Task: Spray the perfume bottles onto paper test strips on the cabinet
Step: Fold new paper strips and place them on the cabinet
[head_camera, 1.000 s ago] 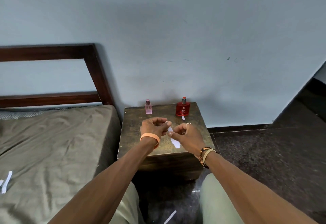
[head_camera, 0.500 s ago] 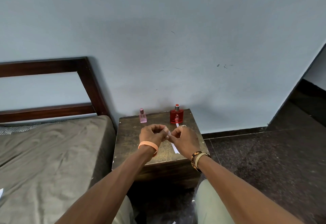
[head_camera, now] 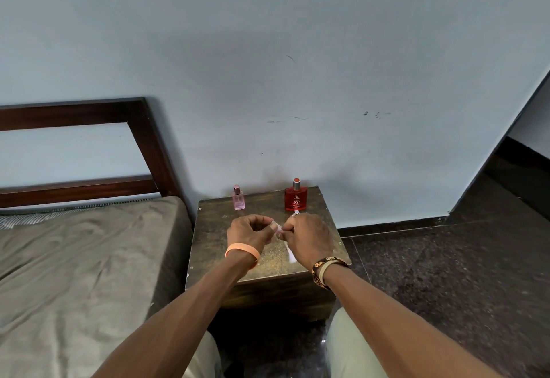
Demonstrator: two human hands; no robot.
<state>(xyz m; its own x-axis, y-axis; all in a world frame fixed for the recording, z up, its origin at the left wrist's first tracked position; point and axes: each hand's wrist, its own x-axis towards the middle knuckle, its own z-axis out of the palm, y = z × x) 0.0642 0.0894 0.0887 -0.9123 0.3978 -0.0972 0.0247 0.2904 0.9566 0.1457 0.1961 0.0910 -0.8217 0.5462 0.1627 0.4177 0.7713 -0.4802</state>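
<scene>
Left hand [head_camera: 250, 233] and right hand [head_camera: 306, 239], fingers curled, pinched a thin white paper strip [head_camera: 290, 254] above the dark wooden cabinet [head_camera: 214, 237] front edge; flimsy, probably best gripped by one end.

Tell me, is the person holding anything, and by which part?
A paper strip, pinched at its upper end between the fingers of the left hand and the right hand; its lower end pokes out below.

Soft, dim, even light fills the room without hard glare. A broad grey shadow spreads across the wall [head_camera: 268, 50] above the surface [head_camera: 214, 229], whose top carries a faint sheen. Wide-angle distortion bends the frame's edges, and detail is slightly soft.
</scene>
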